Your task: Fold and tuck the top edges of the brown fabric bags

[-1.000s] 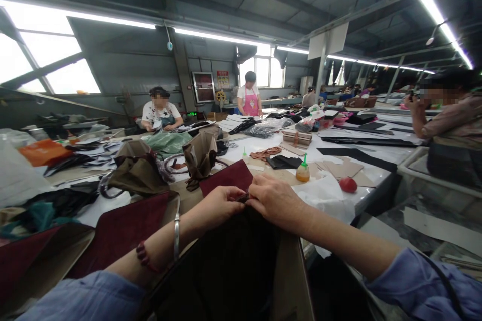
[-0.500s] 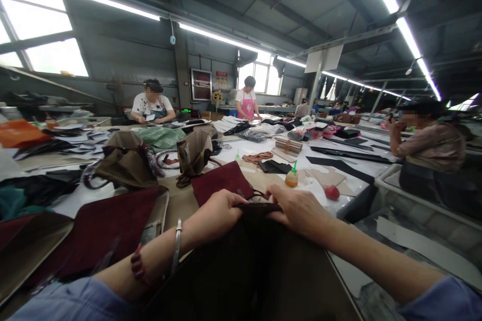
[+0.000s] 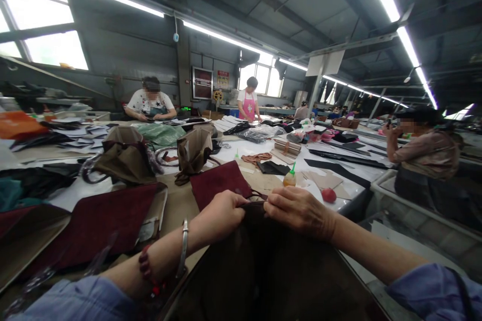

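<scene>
A large dark brown bag piece (image 3: pixel 271 266) fills the lower middle of the view. My left hand (image 3: pixel 225 212) pinches its top edge, thumb and fingers closed on it. Close by on the right, my right hand (image 3: pixel 297 210) grips the same edge with curled fingers. A thin dark strap or handle loop shows just beyond the edge, between the hands. Right behind them lies a maroon panel (image 3: pixel 218 183). The inside of the brown piece is too dark to make out.
Brown bags (image 3: pixel 126 158) and a maroon panel (image 3: pixel 109 215) lie on the left. A glue bottle (image 3: pixel 289 176) and red ball (image 3: pixel 329 195) stand beyond my right hand. Past a white bin (image 3: pixel 429 210) sits a person (image 3: pixel 425 145); two people work across the table.
My right hand has closed its fingers over the top edge, where they were more spread before. The brown piece's opening shows wider towards me. The view has shifted slightly.
</scene>
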A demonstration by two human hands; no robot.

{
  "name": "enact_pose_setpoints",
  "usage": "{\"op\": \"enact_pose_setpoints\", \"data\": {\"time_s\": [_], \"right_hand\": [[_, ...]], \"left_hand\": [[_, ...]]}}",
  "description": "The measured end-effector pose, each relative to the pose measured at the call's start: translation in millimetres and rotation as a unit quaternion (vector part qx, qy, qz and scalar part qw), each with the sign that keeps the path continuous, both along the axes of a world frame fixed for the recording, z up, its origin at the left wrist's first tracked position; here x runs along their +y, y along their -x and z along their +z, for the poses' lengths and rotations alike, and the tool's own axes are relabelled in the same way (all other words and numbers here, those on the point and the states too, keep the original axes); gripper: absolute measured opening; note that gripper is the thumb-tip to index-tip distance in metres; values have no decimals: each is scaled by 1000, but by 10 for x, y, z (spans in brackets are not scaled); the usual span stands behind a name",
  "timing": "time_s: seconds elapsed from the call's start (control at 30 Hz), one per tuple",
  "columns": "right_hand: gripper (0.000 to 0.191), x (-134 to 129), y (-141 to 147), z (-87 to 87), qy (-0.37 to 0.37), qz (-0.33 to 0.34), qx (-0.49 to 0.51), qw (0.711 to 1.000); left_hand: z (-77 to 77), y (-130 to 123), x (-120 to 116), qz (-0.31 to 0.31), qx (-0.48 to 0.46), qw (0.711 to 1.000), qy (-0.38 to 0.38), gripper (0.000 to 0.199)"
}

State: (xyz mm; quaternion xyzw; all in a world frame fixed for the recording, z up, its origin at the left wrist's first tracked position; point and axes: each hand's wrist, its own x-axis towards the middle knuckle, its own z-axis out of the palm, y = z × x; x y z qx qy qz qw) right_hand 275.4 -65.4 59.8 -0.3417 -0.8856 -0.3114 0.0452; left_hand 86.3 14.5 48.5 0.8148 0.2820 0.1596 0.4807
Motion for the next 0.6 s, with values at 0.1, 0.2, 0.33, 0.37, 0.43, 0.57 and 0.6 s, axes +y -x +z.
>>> {"op": "enact_pose_setpoints", "data": {"time_s": [0.1,0.2,0.33,0.37,0.43,0.57,0.6], "right_hand": [[19,-22,75,-13,10,-31,33,999],[20,-34,152,-16,31,-98,64,993],[16,-38,214,-8,56,-130,77,987],[15,-35,220,-7,61,-125,77,987],[15,-26,224,-7,66,-112,80,988],[14,-5,224,-18,45,-117,80,989],[13,-2,227,-20,38,-125,79,988]], "left_hand": [[-32,-3,5,5,1,1000,3,31],[-58,-3,20,2,-6,1000,0,31],[-51,23,35,-7,-10,1000,-1,32],[-46,31,36,-9,-11,1000,-1,32],[-44,42,37,-10,-9,1000,-1,32],[-67,34,43,-9,-8,1000,-21,31],[-74,29,47,-10,-11,999,-30,31]]}}
